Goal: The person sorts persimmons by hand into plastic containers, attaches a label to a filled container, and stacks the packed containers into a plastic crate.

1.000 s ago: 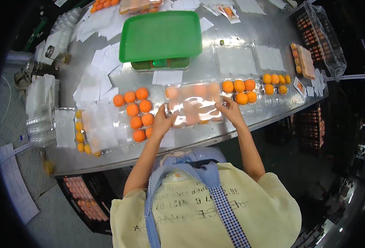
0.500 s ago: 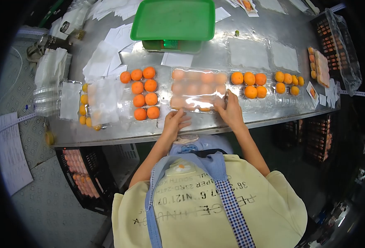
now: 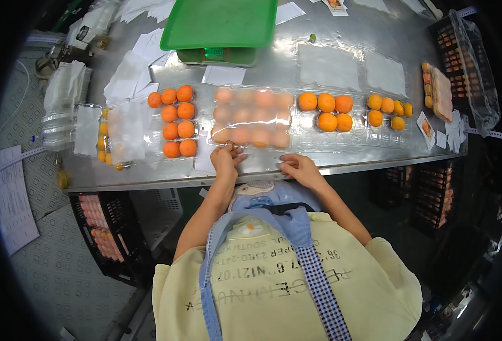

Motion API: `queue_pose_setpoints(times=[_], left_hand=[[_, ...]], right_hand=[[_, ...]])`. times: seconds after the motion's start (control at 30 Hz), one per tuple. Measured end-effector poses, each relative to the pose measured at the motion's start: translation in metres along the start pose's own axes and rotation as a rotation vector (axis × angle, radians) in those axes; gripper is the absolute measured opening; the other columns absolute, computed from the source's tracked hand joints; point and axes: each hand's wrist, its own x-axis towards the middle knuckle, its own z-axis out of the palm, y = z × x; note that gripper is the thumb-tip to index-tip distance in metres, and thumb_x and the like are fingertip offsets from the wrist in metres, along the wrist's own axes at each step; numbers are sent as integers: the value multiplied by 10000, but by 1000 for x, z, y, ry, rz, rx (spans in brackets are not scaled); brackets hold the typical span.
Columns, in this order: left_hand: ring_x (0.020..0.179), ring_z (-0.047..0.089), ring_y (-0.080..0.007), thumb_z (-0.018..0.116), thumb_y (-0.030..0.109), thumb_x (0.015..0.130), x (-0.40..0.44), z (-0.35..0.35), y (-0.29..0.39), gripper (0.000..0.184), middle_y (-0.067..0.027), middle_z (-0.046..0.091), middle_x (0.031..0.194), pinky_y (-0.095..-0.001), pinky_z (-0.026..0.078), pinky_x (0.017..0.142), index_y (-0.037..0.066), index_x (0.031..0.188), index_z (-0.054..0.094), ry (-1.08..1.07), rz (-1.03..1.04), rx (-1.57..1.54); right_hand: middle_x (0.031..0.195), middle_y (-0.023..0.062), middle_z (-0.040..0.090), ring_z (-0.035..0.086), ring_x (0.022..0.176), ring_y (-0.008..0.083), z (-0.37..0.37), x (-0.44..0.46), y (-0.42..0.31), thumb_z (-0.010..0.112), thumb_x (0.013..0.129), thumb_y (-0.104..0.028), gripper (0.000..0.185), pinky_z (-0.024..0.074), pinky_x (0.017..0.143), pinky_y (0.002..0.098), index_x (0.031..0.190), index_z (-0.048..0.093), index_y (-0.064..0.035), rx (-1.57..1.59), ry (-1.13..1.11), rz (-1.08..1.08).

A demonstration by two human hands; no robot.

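A closed clear plastic fruit pack [image 3: 253, 116] filled with orange fruit lies in front of me, its fruit looking pale under the covered top. My left hand [image 3: 226, 161] is at the pack's front left edge, fingertips against or just beside the rim, fingers loosely apart. Off the pack, near the table's front edge, my right hand [image 3: 300, 169] is half curled with its fingers apart and nothing in it. To the left, an open tray holds rows of orange fruit [image 3: 186, 130]. On the right, another open tray is partly filled with oranges [image 3: 327, 123].
A green weighing scale [image 3: 219, 25] stands behind the packs. Smaller yellow fruit [image 3: 398, 123] sits in a tray further right. White paper sheets [image 3: 127, 77] lie at left. A black crate [image 3: 461, 68] is at the right end; another crate [image 3: 111, 227] is below the table.
My right hand has let go of the pack's right side and come down toward the table's front edge. My left hand stays by the front left edge. The whole view has shifted slightly.
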Motion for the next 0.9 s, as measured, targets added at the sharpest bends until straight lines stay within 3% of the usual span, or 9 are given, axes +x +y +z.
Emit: queue_pose_setpoints(times=[0.13,0.3,0.4,0.43,0.53,0.57,0.67,0.77,0.9], left_hand=[[650,593,-183,567,120,885,-3,4,-11,131,-87,584,812,-300,547,495,-1,931,551,39,-4,-25],[624,581,-161,577,145,881,-3,-4,-12,131,-69,584,792,-280,514,483,18,914,570,36,-10,-39],[632,589,-160,575,158,887,3,-13,-15,138,-63,586,794,-288,506,494,27,928,578,30,-36,-30],[637,593,-160,573,160,889,3,-14,-14,139,-60,587,795,-287,504,497,28,931,580,21,-47,-20],[650,604,-162,568,161,892,3,-14,-9,141,-54,592,801,-283,494,500,30,942,585,-11,-89,-3],[654,608,-163,566,161,893,2,-15,-8,142,-52,594,803,-282,490,500,30,946,586,-21,-106,2],[687,608,-148,572,199,897,5,-19,-7,152,-30,626,811,-272,479,537,73,977,602,-44,-131,52],[646,610,-169,580,155,880,15,-19,-13,155,-62,617,828,-275,465,484,20,954,597,-19,-154,47],[636,595,-171,598,136,852,7,-13,-4,141,-58,620,821,-273,441,486,32,945,611,-19,-188,59]], right_hand=[[1006,132,649,643,779,166,-6,21,10,623,901,-207,375,533,696,240,1181,589,41,329,-23,138],[1008,133,646,622,842,158,-7,24,9,600,901,-135,413,544,699,258,1248,523,76,200,167,-11],[1045,168,634,634,877,187,-5,26,5,590,896,-100,441,563,739,290,1275,482,97,408,312,-78],[1103,202,612,635,964,232,-9,23,0,591,896,-93,424,566,801,325,1245,483,122,506,218,11],[1123,200,594,644,960,265,-4,22,-2,621,883,-109,384,567,811,348,1168,508,122,794,-102,252],[1098,196,601,632,1009,281,7,22,-3,624,892,-120,343,537,892,350,1112,530,125,811,-133,250],[1070,186,609,628,1013,271,32,29,-15,616,898,-116,315,514,935,349,1094,540,118,1004,-40,214],[1017,148,625,630,936,224,47,38,-16,645,887,-131,294,521,836,292,1085,555,67,1025,109,233],[881,80,643,629,812,158,62,44,-13,675,866,-133,191,515,693,250,981,607,4,989,296,214]])
